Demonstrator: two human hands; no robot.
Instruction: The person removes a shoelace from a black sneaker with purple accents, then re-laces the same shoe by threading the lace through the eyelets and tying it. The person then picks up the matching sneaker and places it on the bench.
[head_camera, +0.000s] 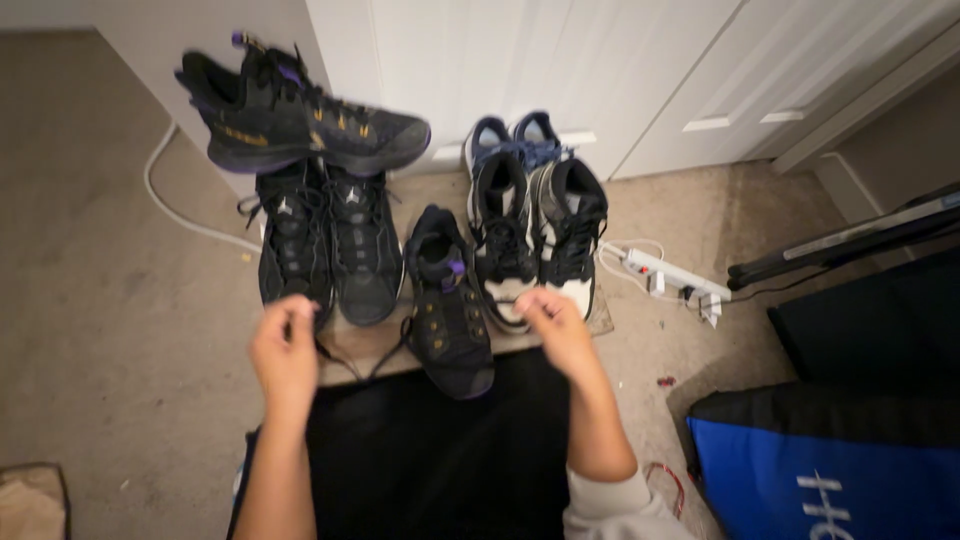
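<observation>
Hands (285, 350), black shoe (447, 305) between them

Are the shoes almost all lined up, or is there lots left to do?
Mostly lined up. Done: a black pair and a black-and-white pair stand side by side on the mat, with a blue pair behind. In hand: the left hand and right hand seem to pinch the laces of a black shoe with purple trim between them. Left: its likely mate lies tilted on top of the black pair.
</observation>
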